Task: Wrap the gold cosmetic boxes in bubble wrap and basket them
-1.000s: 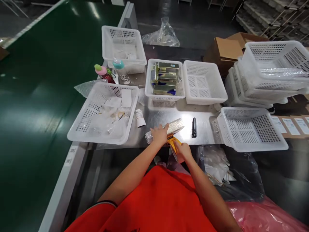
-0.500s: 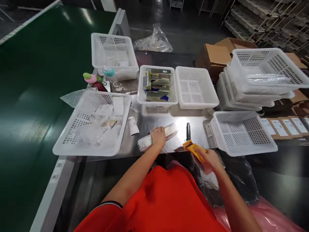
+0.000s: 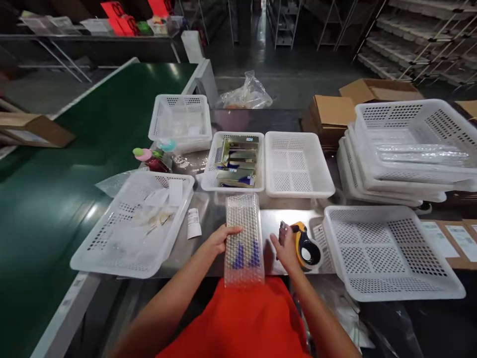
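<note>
1. We are gripping a bubble-wrapped pack [image 3: 243, 214] in our left hand [image 3: 220, 239], thumb lying on top, directly in front of the gold-box basket [image 3: 233, 189].

2. The pack's end farthest from that basket is seemingly overhanging the metal worktop [image 3: 211, 214]; with one hand pinching slick film at the side, we are risking a slip and a drop.

3. Our right hand [image 3: 286, 252] is hovering at or over a small black tool [image 3: 282, 227], front-right of the basket; we are not managing to tell whether its fingers are closing on it. Should an edge be hiding there, careless contact could be nicking the wrap.

4. An orange-and-black tape dispenser [image 3: 304, 242] is sitting just beside that hand, farther right of the basket; a stray knuckle could be toppling it.

5. Front-left of the basket, a printed label [image 3: 194, 224] is curling; our left arm could be sweeping it away.
</note>
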Available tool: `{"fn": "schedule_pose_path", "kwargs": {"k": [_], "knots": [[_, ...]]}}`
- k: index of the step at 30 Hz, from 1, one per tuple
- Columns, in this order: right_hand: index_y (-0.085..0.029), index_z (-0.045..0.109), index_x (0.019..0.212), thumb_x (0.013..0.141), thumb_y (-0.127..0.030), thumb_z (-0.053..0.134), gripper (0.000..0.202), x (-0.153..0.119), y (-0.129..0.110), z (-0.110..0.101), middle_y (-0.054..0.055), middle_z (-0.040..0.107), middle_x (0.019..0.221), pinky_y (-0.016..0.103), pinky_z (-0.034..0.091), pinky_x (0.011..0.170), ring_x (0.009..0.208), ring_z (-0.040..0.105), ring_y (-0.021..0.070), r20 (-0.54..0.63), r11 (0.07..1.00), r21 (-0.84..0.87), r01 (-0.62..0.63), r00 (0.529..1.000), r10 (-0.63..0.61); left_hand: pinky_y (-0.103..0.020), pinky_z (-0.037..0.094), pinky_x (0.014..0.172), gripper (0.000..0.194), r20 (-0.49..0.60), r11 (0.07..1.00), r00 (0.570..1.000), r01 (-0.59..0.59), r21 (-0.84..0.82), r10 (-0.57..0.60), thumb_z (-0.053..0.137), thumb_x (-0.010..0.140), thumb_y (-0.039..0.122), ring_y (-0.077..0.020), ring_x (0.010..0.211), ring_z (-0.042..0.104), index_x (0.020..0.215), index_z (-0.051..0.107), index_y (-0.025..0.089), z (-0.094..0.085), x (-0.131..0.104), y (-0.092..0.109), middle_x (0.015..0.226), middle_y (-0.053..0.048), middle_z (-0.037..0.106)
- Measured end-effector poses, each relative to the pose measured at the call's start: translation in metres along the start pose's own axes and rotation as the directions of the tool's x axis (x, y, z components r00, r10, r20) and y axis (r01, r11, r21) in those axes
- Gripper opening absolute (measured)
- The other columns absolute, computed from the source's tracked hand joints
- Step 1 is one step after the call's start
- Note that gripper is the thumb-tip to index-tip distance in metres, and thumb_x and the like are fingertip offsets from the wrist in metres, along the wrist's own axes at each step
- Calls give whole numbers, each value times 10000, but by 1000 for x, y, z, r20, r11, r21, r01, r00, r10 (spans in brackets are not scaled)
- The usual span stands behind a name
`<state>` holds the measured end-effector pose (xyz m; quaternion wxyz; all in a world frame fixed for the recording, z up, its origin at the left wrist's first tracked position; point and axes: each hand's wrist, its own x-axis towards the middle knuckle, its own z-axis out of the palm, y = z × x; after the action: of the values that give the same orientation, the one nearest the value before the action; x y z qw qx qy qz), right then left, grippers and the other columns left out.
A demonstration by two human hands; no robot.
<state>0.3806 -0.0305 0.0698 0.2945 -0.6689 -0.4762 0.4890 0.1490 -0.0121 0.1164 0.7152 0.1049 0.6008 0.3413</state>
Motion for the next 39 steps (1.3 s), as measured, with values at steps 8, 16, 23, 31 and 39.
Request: {"fn": "schedule_pose_path", "kwargs": {"k": [8, 16, 23, 31, 39], "knots": [[-190, 609, 985, 504, -438, 860, 597, 44, -77, -41, 61, 732, 901, 366, 554, 737, 777, 692, 250, 446, 783, 499, -373, 884, 137, -375, 571, 810, 415, 66, 996, 997, -42, -85, 47, 827, 664, 296, -250, 856, 718, 999, 639, 138, 89, 17, 17, 917, -101, 755], [-163, 684, 1011, 436, -328, 861, 624, 256, -179, -181, 45, 719, 976, 318, 491, 796, 908, 628, 236, 330, 951, -70, 301, 907, -262, -377, 493, 941, 415, 36, 990, 991, -130, -57, 132, 721, 767, 392, -266, 1146, 642, 1121, 667, 183, 69, 17, 39, 1231, -147, 687], [-132, 711, 785, 427, -81, 777, 367, 381, -174, -138, 19, 697, 774, 278, 455, 735, 798, 614, 206, 628, 715, -563, 413, 777, 46, -426, 483, 1015, 347, -421, 941, 900, -36, -335, -115, 655, 764, 368, -305, 1169, 650, 1054, 674, 178, -22, -13, -28, 1154, -150, 727], [-158, 720, 817, 422, -169, 729, 396, 396, -108, -86, 23, 684, 646, 316, 488, 611, 613, 642, 223, 714, 886, -460, 54, 616, 333, -359, 561, 953, 197, -560, 803, 735, -33, -594, -384, 524, 897, 315, -211, 1072, 710, 1071, 603, 264, -58, -55, -78, 871, -9, 781], [-188, 706, 1152, 519, -106, 713, 639, 400, -117, -73, 141, 719, 1111, 350, 526, 797, 988, 677, 297, 703, 334, -698, 633, 696, 150, -229, 519, 559, 97, -760, 832, 426, -31, -554, -490, 586, 813, 288, -207, 834, 735, 892, 600, 233, -102, -104, -173, 738, -13, 721]]}}
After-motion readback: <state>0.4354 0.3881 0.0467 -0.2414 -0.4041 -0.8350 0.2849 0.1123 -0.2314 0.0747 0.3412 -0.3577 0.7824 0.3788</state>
